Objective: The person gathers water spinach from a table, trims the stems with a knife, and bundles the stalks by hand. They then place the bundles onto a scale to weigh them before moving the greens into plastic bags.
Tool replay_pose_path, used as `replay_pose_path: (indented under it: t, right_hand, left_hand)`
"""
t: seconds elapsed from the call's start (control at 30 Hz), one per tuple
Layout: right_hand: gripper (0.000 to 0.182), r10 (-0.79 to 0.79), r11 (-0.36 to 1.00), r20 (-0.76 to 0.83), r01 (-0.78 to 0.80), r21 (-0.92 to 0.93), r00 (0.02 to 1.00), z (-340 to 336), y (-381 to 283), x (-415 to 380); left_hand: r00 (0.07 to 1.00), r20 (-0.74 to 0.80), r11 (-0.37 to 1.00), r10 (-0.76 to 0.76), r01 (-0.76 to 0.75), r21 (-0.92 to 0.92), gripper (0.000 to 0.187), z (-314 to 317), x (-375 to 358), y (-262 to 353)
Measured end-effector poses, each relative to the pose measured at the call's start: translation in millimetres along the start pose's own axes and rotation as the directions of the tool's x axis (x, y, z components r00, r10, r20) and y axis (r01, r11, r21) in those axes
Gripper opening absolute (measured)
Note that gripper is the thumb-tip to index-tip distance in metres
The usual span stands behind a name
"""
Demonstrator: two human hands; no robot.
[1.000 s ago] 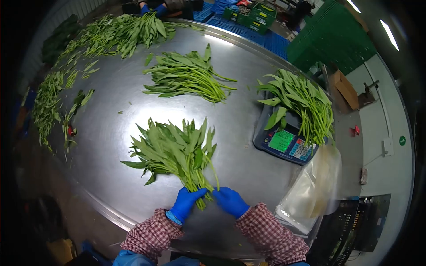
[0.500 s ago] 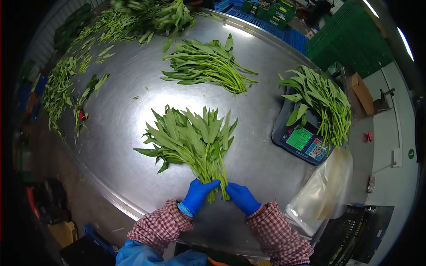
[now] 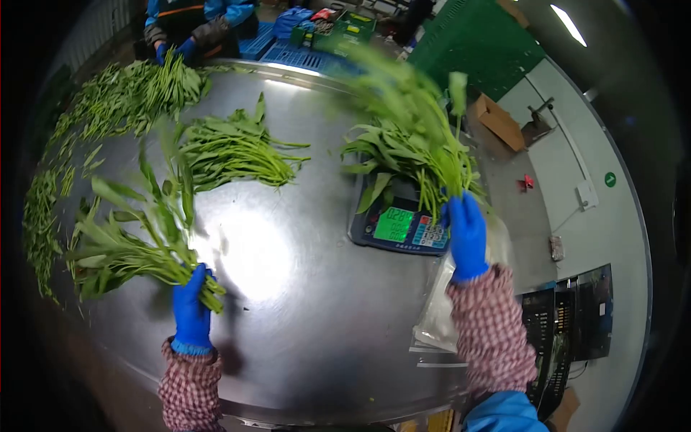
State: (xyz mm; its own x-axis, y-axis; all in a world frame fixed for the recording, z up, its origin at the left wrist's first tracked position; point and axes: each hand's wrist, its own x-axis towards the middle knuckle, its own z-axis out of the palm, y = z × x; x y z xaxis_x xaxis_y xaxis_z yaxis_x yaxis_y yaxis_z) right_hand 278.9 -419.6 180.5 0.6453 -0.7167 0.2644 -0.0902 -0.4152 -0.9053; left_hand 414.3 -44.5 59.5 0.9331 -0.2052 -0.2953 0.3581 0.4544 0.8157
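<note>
My left hand [image 3: 192, 308], in a blue glove, grips the stems of a water spinach bunch [image 3: 133, 259] at the left of the table, its leaves partly blurred. My right hand [image 3: 468, 236], also gloved, closes around stems at the front right corner of the scale [image 3: 366, 229]. Blurred water spinach [image 3: 410, 86] fans up from this hand above the scale. Underneath, more water spinach [image 3: 385, 153] lies on the scale, and the two overlap, so where one ends is hard to see. The scale's green display is lit.
Another water spinach bunch [image 3: 234, 151] rests on the metal table [image 3: 309, 302]. Loose greens [image 3: 108, 101] cover its far left, where a co-worker's gloved hands [image 3: 173, 50] hold stems. Clear plastic bags [image 3: 439, 317] lie beside the scale. A cardboard box [image 3: 499, 124] stands at the far right.
My hands have moved apart from the bunch at the middle: the left carries water spinach leftward, the right has gone to the scale. The view has turned right, and a co-worker now shows.
</note>
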Motion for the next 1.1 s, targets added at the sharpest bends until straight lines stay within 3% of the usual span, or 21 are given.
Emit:
replay_pose_path:
  t: [0.1, 0.13, 0.2, 0.27, 0.33, 0.37, 0.4, 0.43, 0.47, 0.5, 0.57, 0.63, 0.77, 0.8, 0.87, 0.93, 0.97, 1.0, 1.03, 1.07, 1.1]
  right_hand:
    - [0.042, -0.247, 0.850, 0.147, 0.287, -0.441, 0.958, -62, 41, 62]
    - [0.042, -0.255, 0.851, 0.140, 0.291, -0.438, 0.957, -76, 33, 61]
    - [0.055, -0.406, 0.511, 0.008, 0.234, -0.827, 0.914, -104, 17, 40]
    - [0.074, -0.253, 0.733, -0.137, 0.098, -0.673, 0.958, -148, 53, 4]
    - [0.091, -0.020, 0.449, -0.168, -0.141, -0.883, 0.986, -171, 121, -52]
    - [0.107, 0.327, 0.293, -0.294, -0.392, -0.872, 0.898, -174, 145, -79]
    - [0.109, 0.465, 0.168, -0.346, -0.465, -0.869, 0.815, -172, 150, -100]
    - [0.111, 0.583, 0.037, -0.393, -0.506, -0.861, 0.711, -171, 156, -115]
    - [0.114, 0.617, -0.024, -0.420, -0.517, -0.856, 0.665, -176, 170, -126]
    - [0.097, 0.586, -0.081, -0.433, -0.482, -0.872, 0.685, -183, 192, -136]
    - [0.089, 0.559, 0.085, -0.315, -0.431, -0.898, 0.767, -204, 212, -149]
    - [0.075, 0.414, 0.262, -0.187, -0.313, -0.913, 0.891, -203, 183, -150]
    - [0.078, 0.550, 0.299, 0.114, -0.067, -0.952, 0.828, -210, 138, -177]
    - [0.082, 0.335, 0.482, 0.256, 0.068, -0.874, 0.907, -212, 130, -184]
    - [0.092, 0.084, 0.726, 0.311, 0.156, -0.670, 0.947, -230, 130, -168]
    - [0.099, 0.191, 0.921, 0.143, -0.127, -0.369, 0.971, -240, 106, -106]
    - [0.099, 0.309, 0.945, 0.058, -0.300, -0.130, 0.949, -236, 81, -65]
    - [0.101, 0.320, 0.947, 0.096, -0.319, -0.028, 0.943, -231, 74, -26]
    - [0.102, 0.322, 0.940, 0.135, -0.334, 0.076, 0.937, -225, 67, 11]
    - [0.103, 0.299, 0.951, 0.118, -0.285, -0.118, 0.947, -206, 58, 40]
    - [0.105, 0.269, 0.924, 0.102, -0.227, -0.307, 0.958, -181, 52, 65]
  left_hand:
    - [0.982, 0.079, 0.983, -0.174, 0.167, 0.082, 0.026, -15, 22, -56]
    - [0.963, 0.006, 0.960, -0.271, 0.270, 0.079, 0.046, -19, 19, -63]
    - [0.937, -0.321, 0.916, -0.138, 0.244, 0.317, 0.065, -11, -7, -62]
    - [0.929, -0.333, 0.904, 0.163, -0.005, 0.428, 0.065, -32, -37, -76]
    - [0.961, -0.068, 0.773, 0.269, -0.173, 0.611, 0.056, 7, -77, -58]
    - [0.995, 0.090, 0.875, -0.039, -0.010, 0.484, 0.048, 41, -99, -42]
    - [0.921, 0.389, 0.734, -0.021, -0.250, 0.631, 0.043, 88, -134, -20]
    - [0.743, 0.609, 0.917, -0.278, 0.017, 0.398, 0.037, 129, -172, -1]
    - [0.322, 0.943, 0.936, -0.080, -0.300, 0.182, 0.037, 158, -184, 5]
    - [0.125, 0.991, 0.992, -0.055, -0.102, 0.068, 0.043, 165, -218, -24]
    - [-0.226, 0.971, 0.992, 0.077, -0.082, -0.098, 0.042, 202, -252, -28]
    - [-0.407, 0.897, 0.948, 0.171, -0.180, -0.263, 0.042, 219, -262, -22]
    - [-0.641, 0.736, 0.647, 0.218, -0.470, -0.601, 0.042, 233, -248, 10]
    - [-0.660, 0.723, 0.537, 0.204, -0.542, -0.646, 0.042, 234, -239, 14]
    - [-0.567, 0.813, 0.362, 0.133, -0.736, -0.572, 0.043, 233, -213, 9]
    - [-0.063, 0.998, 0.448, -0.022, -0.893, -0.047, 0.032, 234, -158, -24]
    - [0.265, 0.944, 0.027, 0.194, -0.964, 0.265, 0.026, 250, -139, -41]
    - [0.363, 0.823, 0.196, 0.437, -0.931, 0.307, 0.027, 259, -97, -65]
    - [0.703, 0.684, 0.607, 0.197, -0.635, 0.478, 0.027, 262, -62, -83]
    - [0.808, 0.589, 0.706, 0.020, -0.429, 0.564, 0.029, 273, -33, -89]
    - [0.799, 0.595, 0.634, 0.086, -0.504, 0.586, 0.031, 281, 2, -114]
